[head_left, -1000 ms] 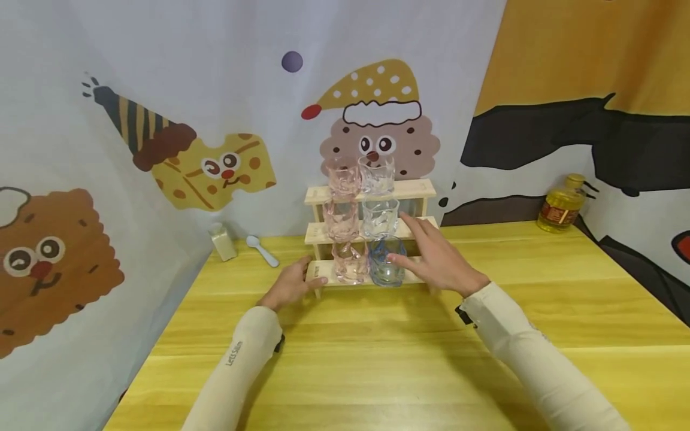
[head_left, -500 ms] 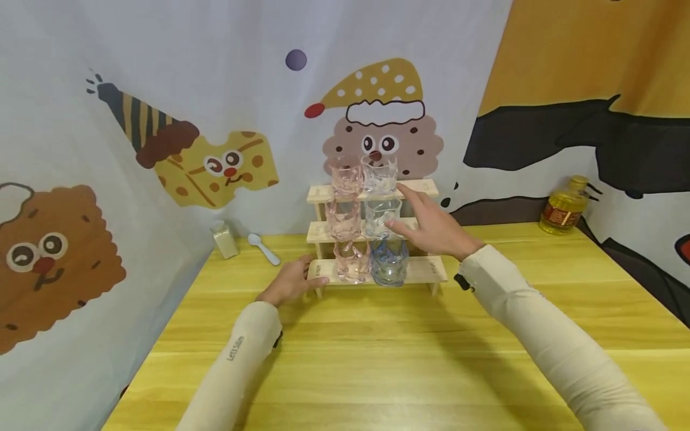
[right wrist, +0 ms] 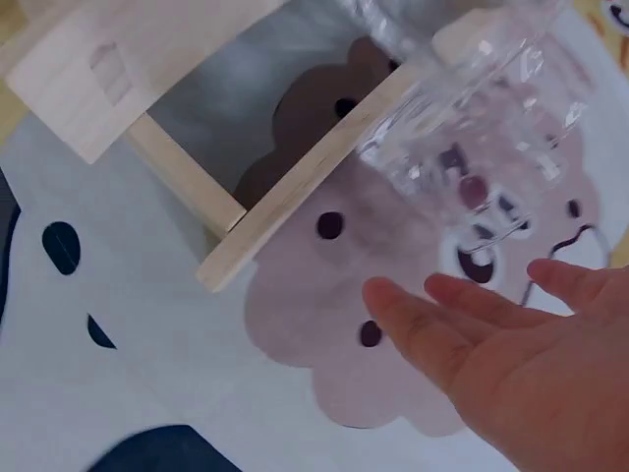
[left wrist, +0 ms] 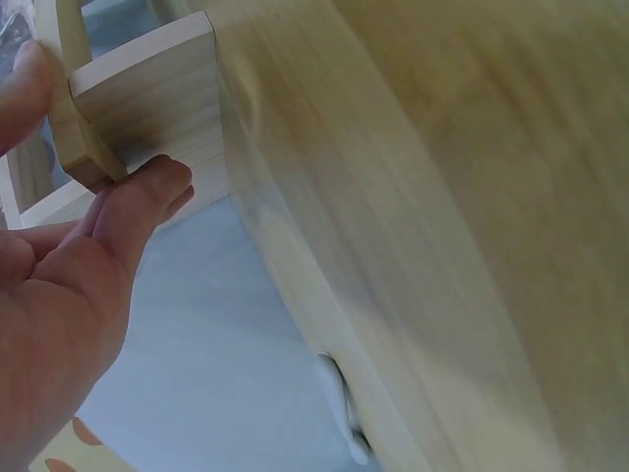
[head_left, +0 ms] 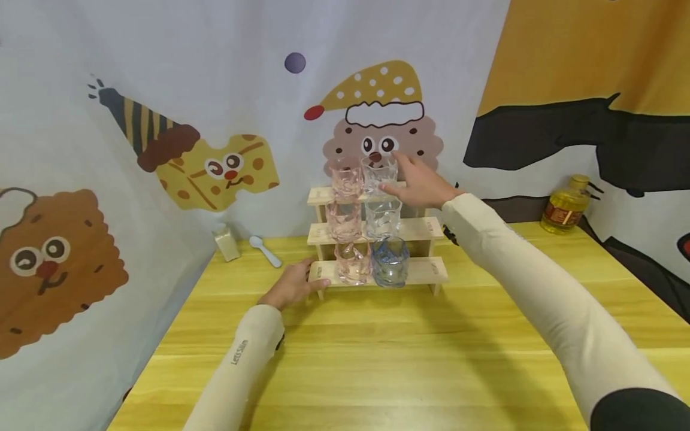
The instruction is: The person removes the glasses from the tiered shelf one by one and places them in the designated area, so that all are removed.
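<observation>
A three-step wooden display stand [head_left: 428,270] bears two columns of wavy glasses. My left hand [head_left: 293,286] grips the left end of its lowest step; in the left wrist view, the thumb lies on one side of the board [left wrist: 86,147] and the fingers on the other. Level with the top step, my right hand [head_left: 423,184] reaches beside the clear glass [head_left: 380,175], fingers extended. The right wrist view shows a gap between those fingers and the clear glass [right wrist: 472,147]. Pink glasses [head_left: 345,221] fill the left column; below the clear ones stands a blue glass [head_left: 390,263].
At the table's back left stand a small pale-capped jar [head_left: 225,243] and a light blue spoon [head_left: 265,251]. An oil bottle [head_left: 565,205] is at the back right. A cartoon-printed curtain [head_left: 242,90] hangs directly behind the stand.
My right hand has risen from beside the blue glass, past the middle step, to the top clear glass. My left hand keeps its hold, and the glasses stay in place.
</observation>
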`<state>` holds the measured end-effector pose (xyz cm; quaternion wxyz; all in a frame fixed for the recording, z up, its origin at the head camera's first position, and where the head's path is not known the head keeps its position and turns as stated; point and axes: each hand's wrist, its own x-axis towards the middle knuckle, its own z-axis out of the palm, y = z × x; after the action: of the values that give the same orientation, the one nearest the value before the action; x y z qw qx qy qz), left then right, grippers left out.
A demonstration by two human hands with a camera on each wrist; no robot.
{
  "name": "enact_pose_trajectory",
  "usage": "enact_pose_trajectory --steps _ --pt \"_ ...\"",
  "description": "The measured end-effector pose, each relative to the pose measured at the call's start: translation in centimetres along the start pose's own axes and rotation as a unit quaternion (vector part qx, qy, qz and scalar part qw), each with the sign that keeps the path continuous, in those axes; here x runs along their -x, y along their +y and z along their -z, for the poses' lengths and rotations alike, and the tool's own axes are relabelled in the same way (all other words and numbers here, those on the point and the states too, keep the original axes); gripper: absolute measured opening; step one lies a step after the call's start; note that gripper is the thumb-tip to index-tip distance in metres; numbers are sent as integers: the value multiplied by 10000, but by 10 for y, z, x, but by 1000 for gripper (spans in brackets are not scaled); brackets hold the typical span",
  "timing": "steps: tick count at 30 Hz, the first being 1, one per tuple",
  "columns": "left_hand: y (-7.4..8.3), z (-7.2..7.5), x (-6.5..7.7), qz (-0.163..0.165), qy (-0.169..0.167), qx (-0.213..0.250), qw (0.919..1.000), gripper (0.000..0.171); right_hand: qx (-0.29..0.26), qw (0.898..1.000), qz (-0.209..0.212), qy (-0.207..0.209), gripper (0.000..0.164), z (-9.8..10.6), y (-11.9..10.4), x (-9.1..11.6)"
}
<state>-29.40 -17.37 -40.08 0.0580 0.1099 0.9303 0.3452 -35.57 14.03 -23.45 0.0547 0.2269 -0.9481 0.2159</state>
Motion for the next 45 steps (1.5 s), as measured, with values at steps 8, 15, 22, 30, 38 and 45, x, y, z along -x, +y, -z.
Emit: enact_pose_trajectory --steps 8,15,22,30,38,45 --pt "2 2 4 3 85 -463 9989 72 -160 9990 -380 -158 90 -1 0 -29" --pt "4 0 4 37 52 -622 9980 72 -826 9916 -966 -234 91 -8 4 -40" --pt "5 -2 3 78 24 -636 9979 72 -1480 9823 -1153 8 90 -16 3 -41" --pt "6 -1 2 -58 140 -700 9974 71 -2096 9665 -1340 628 88 -20 0 -46" --pt "6 -2 2 -10 140 -743 9971 71 -2861 9436 -1347 980 86 -26 2 -49" --pt "7 -3 3 -25 146 -848 9963 73 -3352 9256 -1301 1185 85 -28 3 -50"
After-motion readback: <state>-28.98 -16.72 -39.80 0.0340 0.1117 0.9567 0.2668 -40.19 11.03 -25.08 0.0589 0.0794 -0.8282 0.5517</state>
